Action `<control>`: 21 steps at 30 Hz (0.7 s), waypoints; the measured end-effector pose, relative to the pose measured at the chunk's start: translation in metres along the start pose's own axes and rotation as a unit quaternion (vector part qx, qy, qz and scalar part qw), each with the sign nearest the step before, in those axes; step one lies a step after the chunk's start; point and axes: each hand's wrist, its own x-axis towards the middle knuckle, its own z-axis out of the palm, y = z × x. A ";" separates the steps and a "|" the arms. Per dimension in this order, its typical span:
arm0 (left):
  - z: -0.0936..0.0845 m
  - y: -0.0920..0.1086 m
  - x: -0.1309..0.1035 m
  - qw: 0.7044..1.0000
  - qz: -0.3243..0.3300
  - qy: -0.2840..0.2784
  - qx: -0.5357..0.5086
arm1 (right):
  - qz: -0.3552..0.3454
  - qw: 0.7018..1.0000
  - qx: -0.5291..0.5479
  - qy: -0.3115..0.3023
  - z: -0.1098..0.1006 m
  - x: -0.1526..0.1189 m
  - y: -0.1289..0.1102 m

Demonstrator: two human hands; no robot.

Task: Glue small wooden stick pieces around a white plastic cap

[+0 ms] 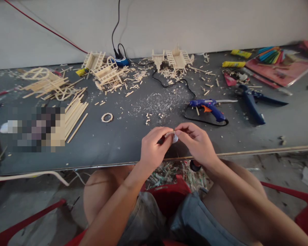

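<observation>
Both hands meet over the table's front edge, fingertips nearly touching. My left hand is closed in a pinch on a small, whitish round piece, its exact kind unclear. From the other side, my right hand pinches at the top of the same piece, thumb against forefinger. The fingers cover most of it. Beyond them lie tiny cut stick bits. A blue glue gun with an orange trigger rests to the right, and a small wooden ring lies flat to the left.
Small stick-built models stand along the wall among scattered offcuts. Long wooden sticks are bundled at left, beside a blurred-out patch. Blue-handled cutters lie right of the glue gun. Its black cord crosses the table. Yellow glue tubes lie at back right.
</observation>
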 end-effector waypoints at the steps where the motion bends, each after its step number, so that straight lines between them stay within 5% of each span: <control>1: 0.000 0.000 0.000 1.000 0.000 0.000 0.002 | 0.002 1.000 0.000 0.001 0.000 0.000 0.000; 21: 0.000 -0.003 -0.002 1.000 0.014 -0.003 0.002 | 0.001 1.000 -0.018 -0.017 -0.002 0.000 0.000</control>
